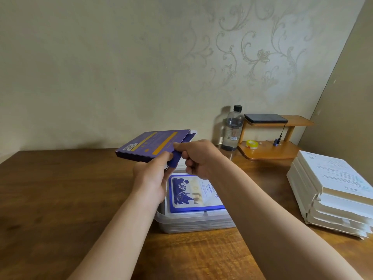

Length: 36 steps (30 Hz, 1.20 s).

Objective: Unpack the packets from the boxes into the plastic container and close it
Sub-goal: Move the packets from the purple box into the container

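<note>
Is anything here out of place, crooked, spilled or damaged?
Nothing is spilled or damaged. The only untidy thing is the stack of white boxes on the right: its layers do not line up. The purple box is tilted only because the left hand and right hand hold it in the air.

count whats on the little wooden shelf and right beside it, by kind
bottle: 1 (stands beside the shelf)
tape roll: 1
black flat device: 1
blue charm on a cord: 1
total: 4
</note>
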{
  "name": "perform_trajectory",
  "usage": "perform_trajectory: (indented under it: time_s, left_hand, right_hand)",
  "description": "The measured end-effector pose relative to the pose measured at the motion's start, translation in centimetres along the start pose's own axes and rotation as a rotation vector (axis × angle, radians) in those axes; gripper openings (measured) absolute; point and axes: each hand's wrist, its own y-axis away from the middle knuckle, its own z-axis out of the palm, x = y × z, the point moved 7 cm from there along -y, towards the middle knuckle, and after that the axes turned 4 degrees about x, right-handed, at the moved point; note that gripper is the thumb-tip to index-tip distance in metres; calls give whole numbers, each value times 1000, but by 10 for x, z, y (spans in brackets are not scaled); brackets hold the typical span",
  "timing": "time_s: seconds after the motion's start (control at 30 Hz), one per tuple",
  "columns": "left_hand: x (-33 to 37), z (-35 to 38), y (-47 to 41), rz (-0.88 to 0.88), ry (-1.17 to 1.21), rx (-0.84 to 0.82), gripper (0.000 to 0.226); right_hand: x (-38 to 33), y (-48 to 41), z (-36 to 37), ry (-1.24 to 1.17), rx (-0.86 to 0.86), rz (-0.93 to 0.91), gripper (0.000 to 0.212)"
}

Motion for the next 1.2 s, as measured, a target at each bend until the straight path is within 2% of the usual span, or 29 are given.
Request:
perform_trajectory:
  time_s: [0.17, 0.3, 0.37, 0.4, 0.43, 0.5, 0.53, 0.6, 0.7, 0.83, 0.97, 1.07, 1.2]
  left_hand:
    - [6, -8, -2, 20, 43, 78, 25]
    - [3, -13, -7, 21, 23, 97, 34]
    - [0, -13, -9, 15, 14, 84, 35]
    - [-1, -12, -8, 15, 8, 78, 35]
    - [-1, -11, -7, 21, 2, 74, 36]
    - [-1, -8, -4, 44, -16, 74, 37]
    - [-2, -7, -2, 49, -28, 75, 38]
    - [-5, -5, 1, 45, -38, 67, 42]
    - [-8, -6, 0, 32, -37, 63, 49]
    - [-7, -7, -2, 15, -38, 76, 47]
    - [1, -9, -4, -4, 18, 89, 45]
    - [8, -13, -4, 6, 67, 92, 47]
    - [8, -13, -1, -15, 88, 95, 44]
  right_hand:
    - [0, 2, -18, 49, -3, -61, 26]
    - [-2, 5, -36, 298, 77, -175, 31]
    - [-10, 9, -49, 576, 273, -373, 22]
    - [-15, 14, -53, 780, 384, -509, 27]
    - [-18, 19, -50, 978, 449, -650, 44]
    - [-14, 26, -33, 1226, 435, -917, 72]
    - [-12, 29, -23, 1303, 410, -1016, 76]
    - [-4, 27, -10, 1392, 390, -1185, 68]
    - [4, 25, -4, 1372, 345, -1341, 46]
    - [1, 35, -16, 1169, 313, -1494, 26]
    - [-6, 47, -41, 994, 301, -1530, 26]
    - [-13, 56, -60, 896, 353, -1532, 28]
    - [-23, 53, -87, 741, 452, -1395, 28]
